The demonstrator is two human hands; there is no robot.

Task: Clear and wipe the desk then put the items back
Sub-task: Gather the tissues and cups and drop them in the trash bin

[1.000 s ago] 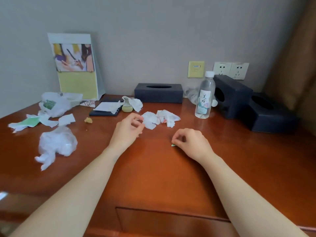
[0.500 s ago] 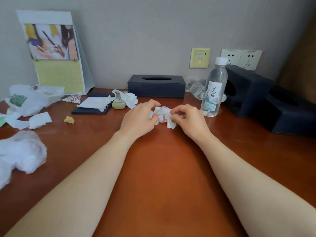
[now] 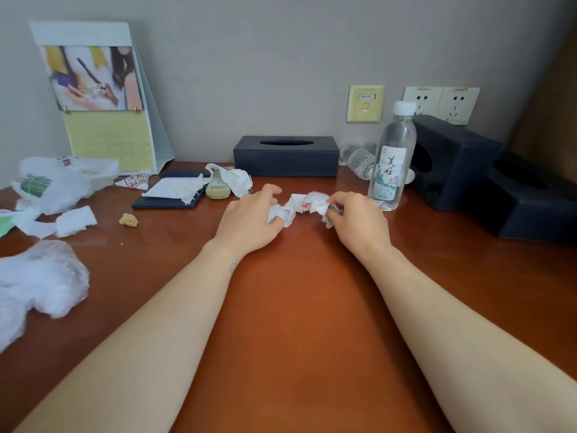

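Note:
Crumpled white paper scraps with red print lie at the middle back of the brown wooden desk. My left hand grips the left end of the scraps. My right hand pinches the right end, with a bit of green showing under its fingers. Both forearms reach forward over the desk. More litter sits at the left: torn tissue pieces, a small yellow wad, a clear plastic bag and a white bag with green print.
A clear water bottle stands just right of my right hand. A dark tissue box sits against the wall, two more dark boxes at the right. A dark notebook holds a tissue, a small yellow object beside it. A calendar leans at the back left.
Both hands reached forward from the desk's middle to the paper scraps and closed on them. They now pull the scraps together. The view moved closer to the desk.

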